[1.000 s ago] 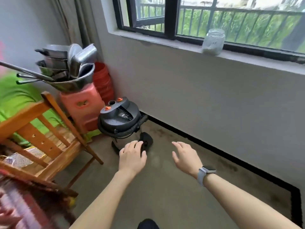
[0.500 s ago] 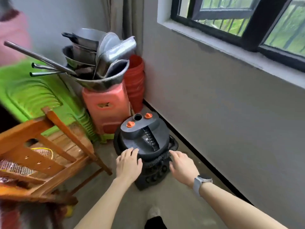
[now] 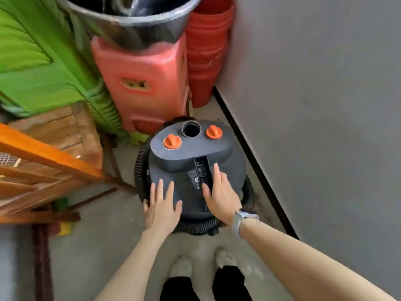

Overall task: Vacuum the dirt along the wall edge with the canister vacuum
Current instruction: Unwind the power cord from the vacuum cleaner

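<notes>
Here, left hand (image 3: 161,208), right hand (image 3: 220,193) flat on vacuum (image 3: 191,168)

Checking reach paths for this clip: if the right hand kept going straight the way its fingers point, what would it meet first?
The right hand points up the canister vacuum lid, beside the ridged black handle strip. Going on, it would likely meet the raised top housing edge first, then the right orange knob. Its height above the lid is unclear.

One canister vacuum (image 3: 195,170) is seen at the centre, on which two orange knobs (image 3: 172,141) and one open port (image 3: 191,129) are counted. Two hands are counted, the left hand (image 3: 161,208) and the right hand (image 3: 220,195). One watch (image 3: 239,218) is worn. Two shoes (image 3: 181,267) are seen at 6 o'clock, and one pink stool (image 3: 141,83) at 12 o'clock.
</notes>
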